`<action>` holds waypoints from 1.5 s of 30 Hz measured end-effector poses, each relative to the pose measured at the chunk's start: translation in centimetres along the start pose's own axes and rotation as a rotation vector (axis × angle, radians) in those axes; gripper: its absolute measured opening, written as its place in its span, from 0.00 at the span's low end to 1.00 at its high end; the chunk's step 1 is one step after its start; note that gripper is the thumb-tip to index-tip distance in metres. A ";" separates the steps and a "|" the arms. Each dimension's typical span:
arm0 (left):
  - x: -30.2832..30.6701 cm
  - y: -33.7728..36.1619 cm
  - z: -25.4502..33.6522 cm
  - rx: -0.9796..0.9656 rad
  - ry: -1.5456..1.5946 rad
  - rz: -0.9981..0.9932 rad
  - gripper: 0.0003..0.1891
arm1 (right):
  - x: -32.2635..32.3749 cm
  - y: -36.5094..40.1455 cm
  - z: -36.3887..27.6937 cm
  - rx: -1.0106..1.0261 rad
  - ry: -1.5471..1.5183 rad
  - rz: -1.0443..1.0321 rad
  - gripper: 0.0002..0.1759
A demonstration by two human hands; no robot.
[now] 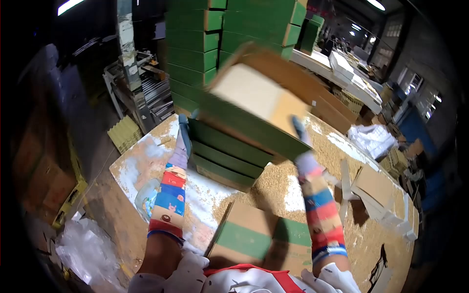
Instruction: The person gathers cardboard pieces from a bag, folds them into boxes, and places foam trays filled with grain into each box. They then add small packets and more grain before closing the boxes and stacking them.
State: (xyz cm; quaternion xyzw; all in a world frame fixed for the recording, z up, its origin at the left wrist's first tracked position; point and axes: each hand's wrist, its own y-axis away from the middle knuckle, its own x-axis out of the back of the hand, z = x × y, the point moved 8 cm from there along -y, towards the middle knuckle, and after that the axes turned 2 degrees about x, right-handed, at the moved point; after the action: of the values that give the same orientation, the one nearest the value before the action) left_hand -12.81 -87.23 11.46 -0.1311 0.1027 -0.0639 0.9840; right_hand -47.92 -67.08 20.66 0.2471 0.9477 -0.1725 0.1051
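An open green box, brown inside with a white and tan content, hangs tilted above the work table, blurred by motion. My left hand, in a blue-grey glove, is at its left side, by the stack of green boxes; its fingers are partly hidden. Against the right end of the tilted box lies my right hand, gloved too, fingers stretched along the cardboard. Both forearms wear colourful patterned sleeves. Close to my body lies a brown flattened carton with a green band.
Tall stacks of green boxes stand behind the table. A roller conveyor is at the back left. Cardboard pieces lie at the right, near white plastic wrap. Clear plastic is at the lower left.
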 end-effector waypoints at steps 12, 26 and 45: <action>1.2 16.8 10.7 -0.303 -0.414 -0.118 0.26 | 1.3 39.6 1.0 -0.105 1.596 -0.803 0.63; -14.3 34.2 16.3 0.398 -0.440 -1.981 0.35 | -0.6 37.4 -17.6 0.426 1.793 -0.250 0.21; -13.2 19.8 21.6 -0.051 -0.228 -0.633 0.25 | 0.1 40.9 -23.7 0.521 1.215 -0.207 0.24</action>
State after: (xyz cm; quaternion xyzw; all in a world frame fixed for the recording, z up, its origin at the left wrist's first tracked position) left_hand -18.94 -60.93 28.91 -0.1876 -0.0522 -0.3484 0.9169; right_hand -30.08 -24.59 31.10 0.2254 0.7846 -0.2351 -0.5275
